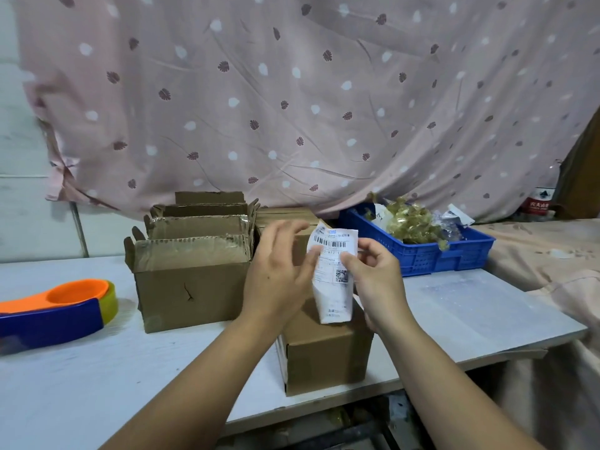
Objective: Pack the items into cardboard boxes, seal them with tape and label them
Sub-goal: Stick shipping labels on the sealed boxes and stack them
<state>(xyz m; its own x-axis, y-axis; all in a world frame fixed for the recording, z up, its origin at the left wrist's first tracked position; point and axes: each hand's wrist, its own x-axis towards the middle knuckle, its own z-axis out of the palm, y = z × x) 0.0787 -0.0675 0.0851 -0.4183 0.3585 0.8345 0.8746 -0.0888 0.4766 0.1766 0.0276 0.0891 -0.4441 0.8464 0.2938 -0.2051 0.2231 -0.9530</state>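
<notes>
White label (334,289) pinched in right hand (376,280), left hand (276,277) spread beside it

Your right hand (373,277) pinches the shipping label (334,274) by its right edge, thumb on the printed face. The label hangs upright and creased, barcode uppermost. Your left hand (279,277) is blurred, with its fingers spread and straight; the fingertips meet the label's left edge. Directly below both sets of fingers sits a closed cardboard box (324,358) on the white table (470,313). Left of your left fingers stands a row of open boxes (191,280), flaps up. Farther left lies an orange and blue tape dispenser (58,313). Beyond your right fingertips is a blue crate (454,254) holding gold-coloured packaged goods.
</notes>
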